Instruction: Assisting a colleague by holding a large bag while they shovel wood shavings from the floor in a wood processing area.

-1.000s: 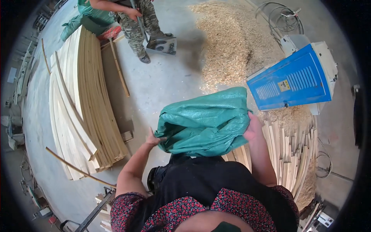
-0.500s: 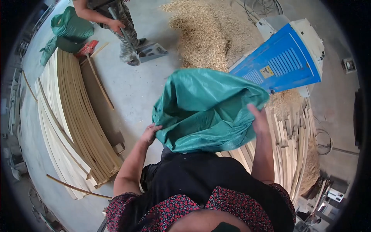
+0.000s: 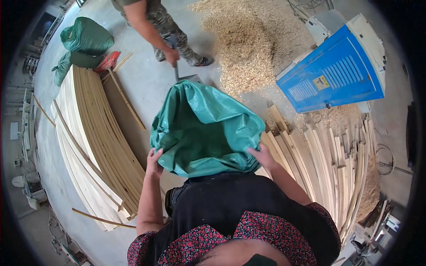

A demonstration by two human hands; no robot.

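Observation:
A large green woven sack (image 3: 222, 108) is spread wide in front of my body, its mouth facing up and its inside dark. My left hand (image 3: 154, 162) is closed on the sack's rim at the left. On the opposite side my right hand (image 3: 262, 156) pinches the rim, thumb on top. Just beyond the sack, a co-worker's hand (image 3: 171, 56) grips the handle of a shovel (image 3: 190, 79), whose blade is partly hidden behind the sack's far edge.
A heap of wood shavings (image 3: 246, 53) lies ahead, beside a blue machine (image 3: 330, 73). Long boards (image 3: 100, 137) are stacked at my left, and wooden strips (image 3: 328, 164) at my right. Filled green sacks (image 3: 88, 37) stand at the far left, near a red bag (image 3: 108, 61).
The sack and both my hands have shifted left, and its mouth has become rounder. The co-worker has stepped rightward, bringing the shovel close to the sack's far edge.

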